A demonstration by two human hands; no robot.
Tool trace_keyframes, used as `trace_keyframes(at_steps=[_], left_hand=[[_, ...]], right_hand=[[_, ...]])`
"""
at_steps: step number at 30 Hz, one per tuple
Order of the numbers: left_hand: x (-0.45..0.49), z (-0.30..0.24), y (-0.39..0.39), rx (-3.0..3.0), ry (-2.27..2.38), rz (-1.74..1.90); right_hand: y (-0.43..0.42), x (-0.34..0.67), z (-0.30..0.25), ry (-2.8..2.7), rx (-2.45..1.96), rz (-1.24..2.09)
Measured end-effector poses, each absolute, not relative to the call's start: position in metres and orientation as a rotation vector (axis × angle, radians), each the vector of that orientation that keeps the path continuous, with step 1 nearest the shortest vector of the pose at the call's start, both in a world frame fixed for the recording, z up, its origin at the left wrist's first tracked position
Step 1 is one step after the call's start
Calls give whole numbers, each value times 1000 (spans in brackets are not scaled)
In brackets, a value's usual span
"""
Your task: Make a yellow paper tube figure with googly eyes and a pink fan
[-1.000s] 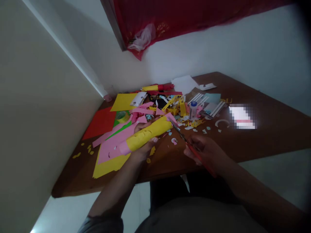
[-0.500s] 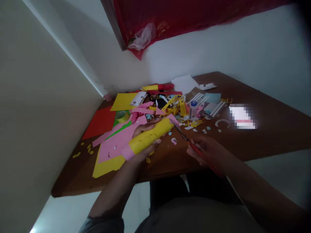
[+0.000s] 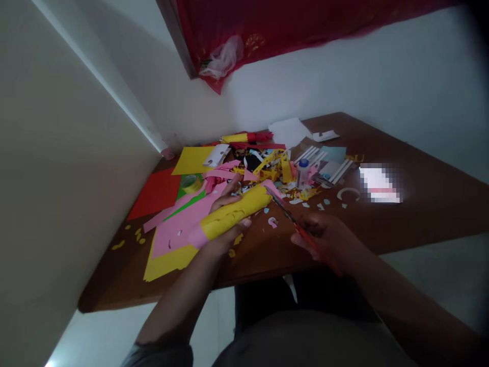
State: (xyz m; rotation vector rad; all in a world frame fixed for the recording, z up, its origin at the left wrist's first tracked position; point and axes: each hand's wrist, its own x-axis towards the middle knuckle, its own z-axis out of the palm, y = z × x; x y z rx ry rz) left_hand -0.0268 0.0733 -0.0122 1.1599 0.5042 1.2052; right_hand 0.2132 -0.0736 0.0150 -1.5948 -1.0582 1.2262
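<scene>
My left hand (image 3: 224, 241) is wrapped round a paper tube (image 3: 237, 210), yellow along most of its length with pink showing at both ends. Its thumb lies along the near side, and a finger on the far side is raised off the paper. Red-handled scissors (image 3: 293, 218) are gripped in my right hand (image 3: 326, 234). Their blades reach the tube's far right end, where the yellow edge looks jagged and a pink flap sticks out. Whether the blades are closed on the paper I cannot tell.
Pink sheets (image 3: 168, 229), a red sheet (image 3: 156, 191) and a tape roll (image 3: 191, 182) lie left on the brown table (image 3: 263, 260). Behind are paper scraps (image 3: 284, 165), a blue-capped glue bottle (image 3: 303, 173) and a yellow-and-red paper roll (image 3: 239, 137). A blurred bright object (image 3: 380, 183) lies right.
A finger of my left hand has lifted away from the tube's far side. The tube and scissors have shifted only slightly, the blades staying at the tube's end.
</scene>
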Motion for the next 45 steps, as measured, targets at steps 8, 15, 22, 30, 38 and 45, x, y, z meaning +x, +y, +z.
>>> trace_keyframes(at_steps=[8,15,22,30,38,45], left_hand=[[-14,-12,76,984,367,1080],[-13,-16,84,741,579,1145],[-15,-16,83,757,556,1179],[-25,-11,89,849,506,1203],[-25,-13,84,910,460,1145],[-24,-9,81,809,496,1182]], right_hand=[[-64,203,11,-1170,-1667,912],[-60,199,-4,-1293,-1711,695],[-60,196,4,-1340,-1670,671],[-67,208,11,-1441,-1783,676],[-70,202,11,-1423,-1750,601],[-73,197,16,-1385,-1745,636]])
